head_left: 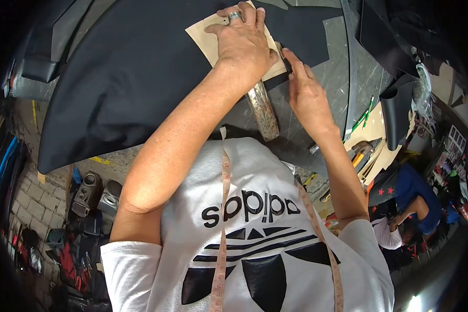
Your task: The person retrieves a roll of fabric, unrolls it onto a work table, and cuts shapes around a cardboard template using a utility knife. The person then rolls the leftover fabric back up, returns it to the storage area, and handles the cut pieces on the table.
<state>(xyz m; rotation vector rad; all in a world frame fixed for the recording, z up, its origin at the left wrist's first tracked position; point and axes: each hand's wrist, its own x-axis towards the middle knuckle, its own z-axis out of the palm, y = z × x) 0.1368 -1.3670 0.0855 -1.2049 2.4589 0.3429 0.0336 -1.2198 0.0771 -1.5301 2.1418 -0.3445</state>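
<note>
My left hand (242, 44) lies with fingers spread over a tan cardboard template (203, 34), pressing it down on black sheet material (135, 62). A ring is on one of its fingers. From beneath this hand a shiny, mottled bar (264, 117) sticks out towards my body. At the template's right edge my right hand (308, 93) is closed around a thin dark tool (280, 48), which looks like a cutting blade; most of it is hidden by the fingers.
Right of my hands lie a dark strip (350, 67), green pens (368, 112), cardboard pieces (377, 125) and an orange-handled tool (360, 156). A rolled black piece (395, 114) rests there too. Another person (418, 200) is at lower right. A measuring tape (224, 208) hangs from my neck.
</note>
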